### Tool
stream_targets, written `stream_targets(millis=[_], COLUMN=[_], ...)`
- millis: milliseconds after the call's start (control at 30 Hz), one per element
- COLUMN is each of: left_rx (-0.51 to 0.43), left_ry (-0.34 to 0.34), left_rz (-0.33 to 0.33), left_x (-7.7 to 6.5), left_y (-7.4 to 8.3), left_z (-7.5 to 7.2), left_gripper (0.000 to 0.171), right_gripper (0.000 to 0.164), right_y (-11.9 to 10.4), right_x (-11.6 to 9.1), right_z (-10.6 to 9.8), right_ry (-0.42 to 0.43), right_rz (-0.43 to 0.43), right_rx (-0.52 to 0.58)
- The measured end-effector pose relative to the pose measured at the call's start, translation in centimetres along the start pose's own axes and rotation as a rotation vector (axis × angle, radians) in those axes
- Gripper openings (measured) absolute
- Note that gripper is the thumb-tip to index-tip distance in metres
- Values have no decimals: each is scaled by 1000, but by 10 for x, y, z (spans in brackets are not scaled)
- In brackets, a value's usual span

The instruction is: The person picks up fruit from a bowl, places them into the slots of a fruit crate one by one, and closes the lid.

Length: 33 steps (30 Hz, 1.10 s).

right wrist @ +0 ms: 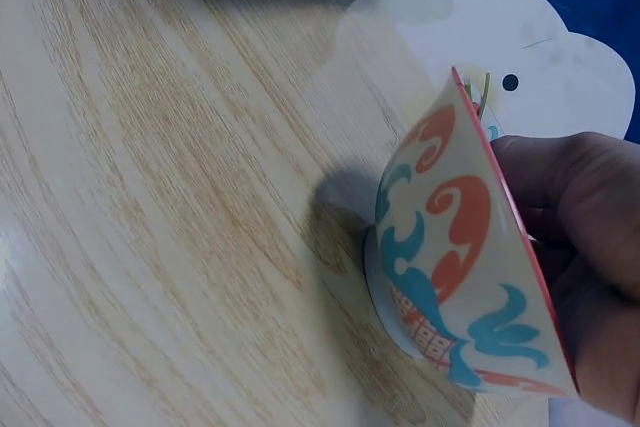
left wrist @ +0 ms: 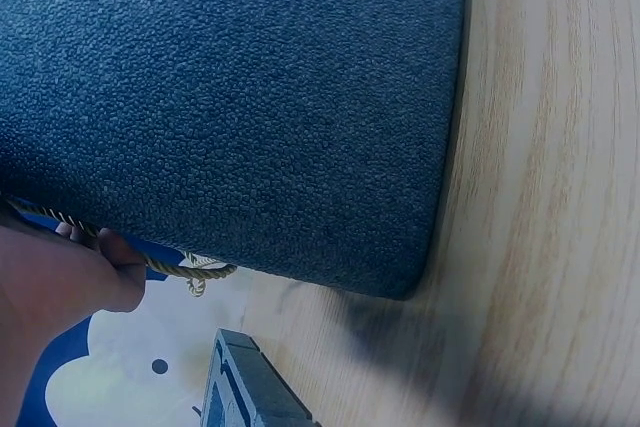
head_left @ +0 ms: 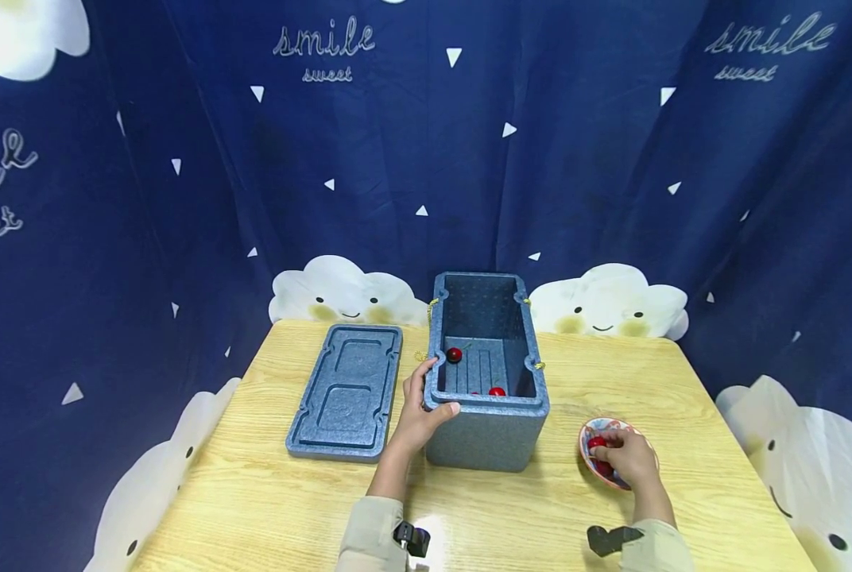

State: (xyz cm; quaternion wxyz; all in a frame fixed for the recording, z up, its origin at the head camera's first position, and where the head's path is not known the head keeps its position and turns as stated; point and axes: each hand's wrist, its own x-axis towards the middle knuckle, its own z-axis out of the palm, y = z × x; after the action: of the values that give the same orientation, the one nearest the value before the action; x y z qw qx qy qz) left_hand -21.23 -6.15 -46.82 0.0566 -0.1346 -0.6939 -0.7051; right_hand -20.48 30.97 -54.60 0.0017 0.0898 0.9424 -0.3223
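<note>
A deep blue-grey foam box [head_left: 479,433] stands uncovered in the middle of the table. Its near left corner is in the grip of my left hand [head_left: 417,413], thumb along the front rim and fingers at the left side by the yellow cord [left wrist: 165,267]. Several red cherries lie on the box floor, one cherry [head_left: 454,355] with a green stem. To the right, my right hand [head_left: 629,457] reaches into a patterned bowl [right wrist: 440,257], where its thumb and fingers pinch a red cherry [head_left: 597,442]. Another cherry [head_left: 602,467] sits lower in the bowl, partly hidden by the hand.
Left of the box, its blue-grey lid [head_left: 347,393] lies flat on the wooden table [head_left: 233,485]. Yellow cord loops hang at the box's sides. Behind the table's back edge stand white cloud shapes [head_left: 605,298] and a dark blue curtain [head_left: 426,159].
</note>
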Motion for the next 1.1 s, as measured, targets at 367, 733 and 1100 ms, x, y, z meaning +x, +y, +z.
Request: stream_targets(millis=[367, 733, 1100], left_rx=[-13, -20, -31], left_ry=[-5, -11, -26], left_rz=[3, -17, -43], left_x=[0, 0, 0], left_y=[2, 3, 1], left_z=[0, 0, -2], left_gripper=[79, 79, 80], right_gripper=[44, 46, 44], right_y=[-16, -39, -54], right_x=[-13, -22, -16], right_z=[-16, -40, -50], right_ry=[9, 38, 37], right_rz=[20, -23, -135], right_rx=[202, 297, 341])
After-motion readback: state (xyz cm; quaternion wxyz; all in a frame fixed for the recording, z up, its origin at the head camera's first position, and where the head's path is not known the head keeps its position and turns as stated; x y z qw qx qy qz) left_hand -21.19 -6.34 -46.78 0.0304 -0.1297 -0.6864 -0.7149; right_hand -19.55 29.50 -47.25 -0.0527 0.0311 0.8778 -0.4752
